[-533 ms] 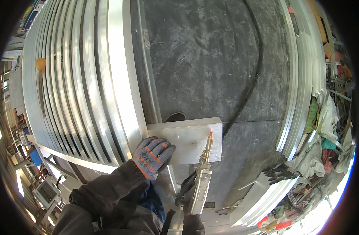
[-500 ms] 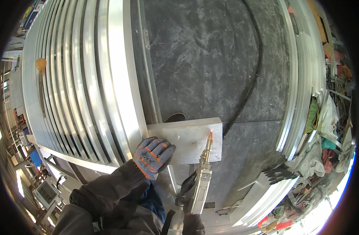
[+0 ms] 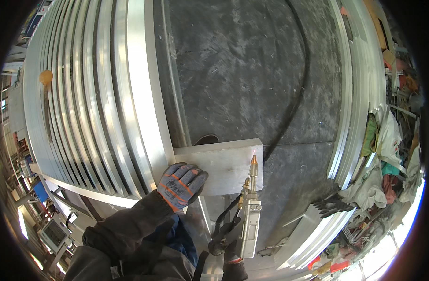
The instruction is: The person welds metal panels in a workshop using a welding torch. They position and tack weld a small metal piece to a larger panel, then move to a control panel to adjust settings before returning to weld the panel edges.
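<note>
A silvery rectangular metal panel (image 3: 224, 168) with a visible thick far edge lies beside the rack of long metal bars. My left hand (image 3: 181, 185), in a grey glove with orange lines, grips the panel's near left corner, fingers bent over its face. My right hand (image 3: 232, 254), partly hidden, is wrapped round the handle of a handheld laser welding gun (image 3: 251, 225). The copper nozzle (image 3: 254, 159) of the gun points away from me over the panel's right side. A small pinkish light spot shows on the panel just beyond the tip.
Long aluminium bars (image 3: 104, 93) fill the left. A black cable (image 3: 303, 84) curves over the dark floor (image 3: 247, 70). More metal profiles (image 3: 359, 93) stand at the right, with a profile stack (image 3: 313, 234) nearer. Crumpled white plastic (image 3: 369, 189) and scraps lie at the right edge.
The welding gun's body has swung slightly right and its tilt is now nearly straight up the view. The light spot has moved a little up the panel. My left hand stays on the panel.
</note>
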Demonstrator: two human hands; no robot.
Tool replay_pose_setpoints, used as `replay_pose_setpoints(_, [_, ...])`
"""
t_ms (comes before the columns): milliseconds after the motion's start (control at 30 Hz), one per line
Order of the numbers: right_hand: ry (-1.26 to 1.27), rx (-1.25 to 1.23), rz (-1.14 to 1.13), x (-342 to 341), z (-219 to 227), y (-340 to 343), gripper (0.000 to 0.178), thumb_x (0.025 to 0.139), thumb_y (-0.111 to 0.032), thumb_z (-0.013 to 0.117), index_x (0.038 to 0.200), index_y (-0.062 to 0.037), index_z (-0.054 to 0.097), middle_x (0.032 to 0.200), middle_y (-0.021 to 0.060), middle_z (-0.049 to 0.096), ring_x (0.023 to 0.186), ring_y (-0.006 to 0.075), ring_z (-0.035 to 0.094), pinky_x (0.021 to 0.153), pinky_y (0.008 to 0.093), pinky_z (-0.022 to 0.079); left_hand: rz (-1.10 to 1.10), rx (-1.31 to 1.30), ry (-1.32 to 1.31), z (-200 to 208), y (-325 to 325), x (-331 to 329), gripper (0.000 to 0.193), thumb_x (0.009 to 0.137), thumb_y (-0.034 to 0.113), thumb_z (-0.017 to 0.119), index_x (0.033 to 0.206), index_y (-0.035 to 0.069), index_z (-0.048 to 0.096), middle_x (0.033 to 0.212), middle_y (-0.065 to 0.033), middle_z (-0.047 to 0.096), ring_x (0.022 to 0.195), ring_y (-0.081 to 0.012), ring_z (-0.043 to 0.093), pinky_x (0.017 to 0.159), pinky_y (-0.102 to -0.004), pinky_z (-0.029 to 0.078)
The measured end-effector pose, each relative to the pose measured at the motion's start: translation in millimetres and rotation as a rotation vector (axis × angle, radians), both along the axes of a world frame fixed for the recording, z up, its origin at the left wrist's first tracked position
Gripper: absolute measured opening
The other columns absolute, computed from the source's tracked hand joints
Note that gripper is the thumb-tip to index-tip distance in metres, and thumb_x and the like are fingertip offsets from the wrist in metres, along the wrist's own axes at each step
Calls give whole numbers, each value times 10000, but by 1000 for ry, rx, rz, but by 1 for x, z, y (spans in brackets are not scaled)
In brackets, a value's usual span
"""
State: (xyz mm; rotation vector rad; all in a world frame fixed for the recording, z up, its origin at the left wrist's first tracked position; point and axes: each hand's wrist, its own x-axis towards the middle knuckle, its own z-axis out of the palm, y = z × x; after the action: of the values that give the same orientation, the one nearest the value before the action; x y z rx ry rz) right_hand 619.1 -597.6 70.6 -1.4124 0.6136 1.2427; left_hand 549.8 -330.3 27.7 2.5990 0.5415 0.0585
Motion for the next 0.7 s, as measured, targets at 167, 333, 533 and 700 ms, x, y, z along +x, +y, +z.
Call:
replay_pose_setpoints(167, [-88,6,82,8,10,3,660,939,-653,604,1276,-89,544,892,43,614,686,137,590,544,279,480,-13,16,32,1,0,0,345,783,189,719,1120,111,711,995,-52,670,989,-251,670,902,-422,529])
replay_pose_setpoints(333, [-68,99,110,20,2,-23,593,998,-521,572,1373,-69,490,1069,78,619,836,178,633,685,305,523,-20,32,34,1,0,1,337,779,170,711,1112,121,713,1015,-50,674,1004,-236,669,895,-411,522])
replay_pose_setpoints(533, [103,98,179,86,2,-55,534,993,-384,607,1371,-22,501,1105,134,637,901,232,664,740,349,544,-34,53,25,1,2,6,316,751,138,703,1067,127,718,1003,-47,692,962,-231,676,857,-407,519])
replay_pose_setpoints(700, [207,144,313,154,-2,-62,493,989,-270,635,1369,17,510,1135,181,652,956,277,691,786,386,562,-65,71,98,4,5,13,266,744,128,696,1009,121,721,987,-51,699,937,-252,681,829,-418,517])
